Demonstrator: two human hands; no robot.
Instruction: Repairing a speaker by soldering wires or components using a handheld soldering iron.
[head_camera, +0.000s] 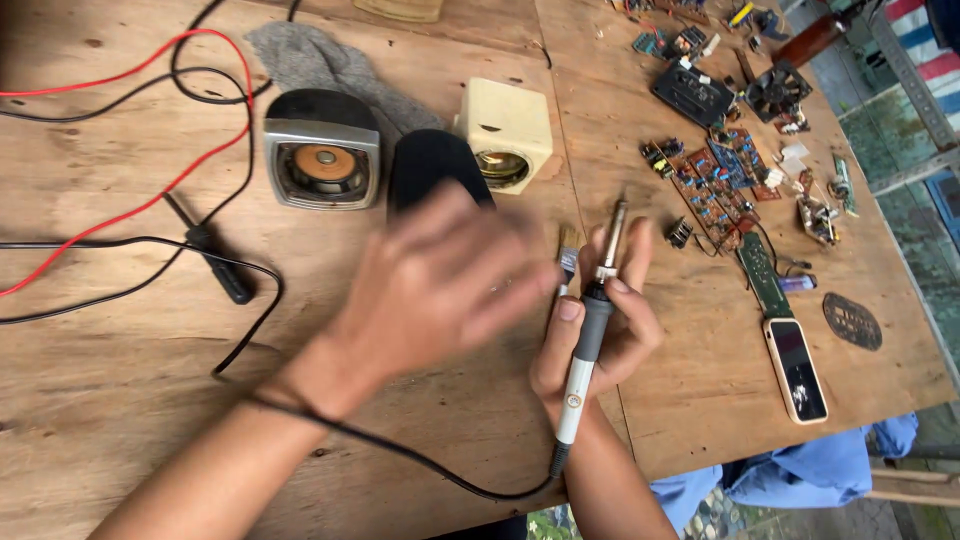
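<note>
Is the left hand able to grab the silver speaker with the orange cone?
Probably yes: the left hand hovers near the silver speaker, with only bare wooden table between them.

left hand (440, 285): blurred, fingers spread, palm down | right hand (600, 320): grip closed, palm up

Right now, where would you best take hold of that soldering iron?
By the grey rubber sleeve of the soldering iron, where the right hand has it, coming from the cord end. The metal tip points up and away; the white handle below is slimmer.
</note>
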